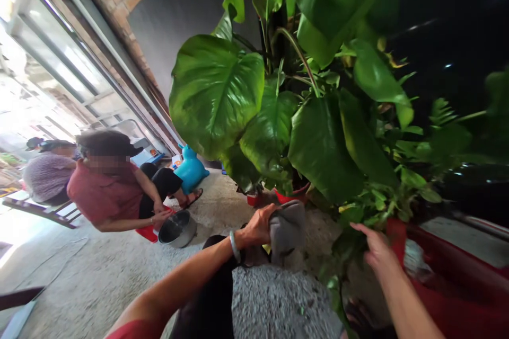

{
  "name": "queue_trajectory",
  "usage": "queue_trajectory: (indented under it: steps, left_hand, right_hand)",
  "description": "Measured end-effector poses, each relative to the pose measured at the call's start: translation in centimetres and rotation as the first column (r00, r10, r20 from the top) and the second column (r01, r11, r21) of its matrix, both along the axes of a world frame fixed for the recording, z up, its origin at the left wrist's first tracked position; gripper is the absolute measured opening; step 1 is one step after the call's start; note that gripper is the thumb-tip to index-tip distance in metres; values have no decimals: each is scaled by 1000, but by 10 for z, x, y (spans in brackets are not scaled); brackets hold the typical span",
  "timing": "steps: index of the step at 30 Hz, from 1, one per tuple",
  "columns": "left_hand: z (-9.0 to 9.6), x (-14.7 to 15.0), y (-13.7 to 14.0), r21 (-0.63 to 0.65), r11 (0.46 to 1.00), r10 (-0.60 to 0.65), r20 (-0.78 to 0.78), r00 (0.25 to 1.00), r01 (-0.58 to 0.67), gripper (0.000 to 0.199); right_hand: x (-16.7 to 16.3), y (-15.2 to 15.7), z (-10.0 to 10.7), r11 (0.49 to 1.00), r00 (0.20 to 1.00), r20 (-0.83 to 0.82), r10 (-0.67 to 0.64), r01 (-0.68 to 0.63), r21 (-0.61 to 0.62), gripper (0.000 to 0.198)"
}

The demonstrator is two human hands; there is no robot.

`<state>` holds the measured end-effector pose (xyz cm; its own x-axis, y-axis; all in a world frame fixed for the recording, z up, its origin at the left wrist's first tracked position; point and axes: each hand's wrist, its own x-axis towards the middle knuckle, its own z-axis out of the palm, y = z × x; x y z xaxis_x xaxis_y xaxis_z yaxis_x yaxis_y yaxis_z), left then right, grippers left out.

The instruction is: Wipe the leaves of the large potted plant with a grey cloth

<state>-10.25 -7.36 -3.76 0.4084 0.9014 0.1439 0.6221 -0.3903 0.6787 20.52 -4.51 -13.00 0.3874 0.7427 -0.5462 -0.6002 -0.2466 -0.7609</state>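
- Label hunters: there's a small white-and-orange item [176,161] by the turquoise animal-shaped toy [189,170], but it's way too tiny to make out any lettering.
- The gray cloth [289,229] is bunched up in the left hand [259,226], fingers curled tight around its near edge. The loose part sticks out past the knuckles, on the side toward the right hand, and hangs down a bit.
- That cloth sits low in front of the big leafy plant [320,140], just below the red pot [292,194] as seen from up here.
- Pale bangle [234,246] on the left wrist, btw.
- The right hand [377,251] is well apart from the cloth, index finger stretched toward the low leaves. Can't tell if it's pinching one or just near it.
- Red container [457,288] right beside that arm, crumpled plastic [415,259] inside.
- Off left, a seated person in red [105,188] has hands at a metal pot [177,229].
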Motion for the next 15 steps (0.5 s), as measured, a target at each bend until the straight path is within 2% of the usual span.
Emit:
queue_trajectory:
  steps: [3,5,7,10,12,13,15]
  left_hand:
    - [40,33,20,153,985,-86,49,995,78,61]
    - [46,64,48,208,978,-54,81,995,36,68]
    - [31,93,73,185,981,45,86,995,-60,67]
    - [-10,110,80,-33,985,170,-17,985,-171,56]
    - [-29,99,63,-124,983,129,-41,991,-133,49]
    - [-32,89,51,-143,985,89,-23,996,-91,47]
    - [-24,69,32,-130,991,47,54,997,-39,44]
  right_hand:
    - [-3,3,2,999,999,-35,3,-2,41,29]
    - [-4,4,3,999,999,-36,-16,18,50,33]
    - [-4,3,4,998,999,-21,-31,32,48,37]
    - [0,-1,1,998,999,19,-35,35,43,41]
    - [4,-3,-4,999,999,44,-27,24,49,43]
    - [5,-4,-6,998,998,55,-21,18,58,44]
    - [7,-5,-11,995,997,77,-21,13,101,42]
